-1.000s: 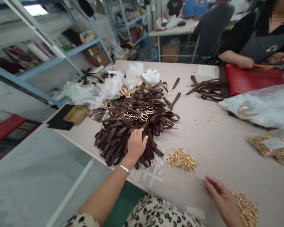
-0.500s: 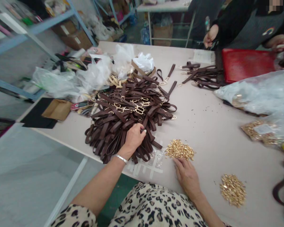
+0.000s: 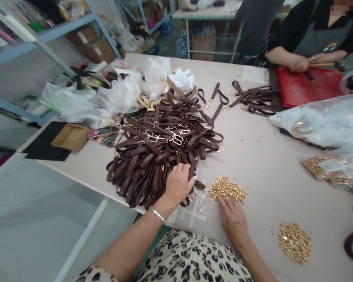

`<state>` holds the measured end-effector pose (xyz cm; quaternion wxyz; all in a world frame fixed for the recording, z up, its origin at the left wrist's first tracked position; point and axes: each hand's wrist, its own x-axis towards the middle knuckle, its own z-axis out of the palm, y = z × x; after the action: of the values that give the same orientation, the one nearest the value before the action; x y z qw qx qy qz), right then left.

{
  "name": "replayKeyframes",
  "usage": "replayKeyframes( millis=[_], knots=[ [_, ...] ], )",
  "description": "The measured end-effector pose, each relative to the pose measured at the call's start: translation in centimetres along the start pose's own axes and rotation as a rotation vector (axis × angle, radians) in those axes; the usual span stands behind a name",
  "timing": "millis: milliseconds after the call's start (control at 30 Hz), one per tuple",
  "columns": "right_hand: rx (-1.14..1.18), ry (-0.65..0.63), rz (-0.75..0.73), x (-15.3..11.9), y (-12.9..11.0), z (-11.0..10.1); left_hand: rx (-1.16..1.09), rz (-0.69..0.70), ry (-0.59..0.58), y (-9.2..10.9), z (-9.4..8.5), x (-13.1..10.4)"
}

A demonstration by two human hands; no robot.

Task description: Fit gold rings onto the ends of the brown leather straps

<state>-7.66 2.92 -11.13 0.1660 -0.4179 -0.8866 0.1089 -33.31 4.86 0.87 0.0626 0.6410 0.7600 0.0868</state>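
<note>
My left hand (image 3: 179, 183) is closed on a dark brown strap at the near right side of a large heap of looped brown straps (image 3: 144, 160). Gold oval rings and clasps (image 3: 177, 138) show among the straps. My right hand (image 3: 233, 218) rests on the table, its fingers stretched out and touching the near edge of a pile of small gold metal pieces (image 3: 227, 189). What lies under its fingertips is hidden. Between my hands, strips of clear tape (image 3: 191, 214) are stuck to the table.
A second gold pile (image 3: 294, 243) lies at the near right. Plastic bags (image 3: 332, 119) and a red pad (image 3: 308, 88) are on the right. Across the table a person (image 3: 300, 62) holds a wooden-handled tool. More straps (image 3: 254, 96) lie at the back.
My left hand has moved right and slightly nearer, along the heap's edge. My right hand stays by the gold pile. The other person's hands have come together over the red pad.
</note>
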Motion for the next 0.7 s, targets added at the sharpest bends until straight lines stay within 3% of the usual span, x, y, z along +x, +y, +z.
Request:
replayKeyframes(
  millis=[100,200,433,700],
  knots=[
    [0.004,-0.004,-0.016,-0.1,0.4,-0.3,0.085,0.017,-0.057,0.5,1.0,3.1],
    [-0.010,-0.038,-0.011,0.1,0.3,-0.8,0.103,0.049,-0.109,0.7,2.0,4.6],
    [-0.042,-0.085,0.115,0.3,-0.2,-2.0,0.165,0.065,-0.209,1.0,2.9,4.8],
    [-0.016,-0.083,0.251,-2.4,2.6,-4.2,0.160,0.071,-0.254,1.6,3.5,5.3]
  ],
)
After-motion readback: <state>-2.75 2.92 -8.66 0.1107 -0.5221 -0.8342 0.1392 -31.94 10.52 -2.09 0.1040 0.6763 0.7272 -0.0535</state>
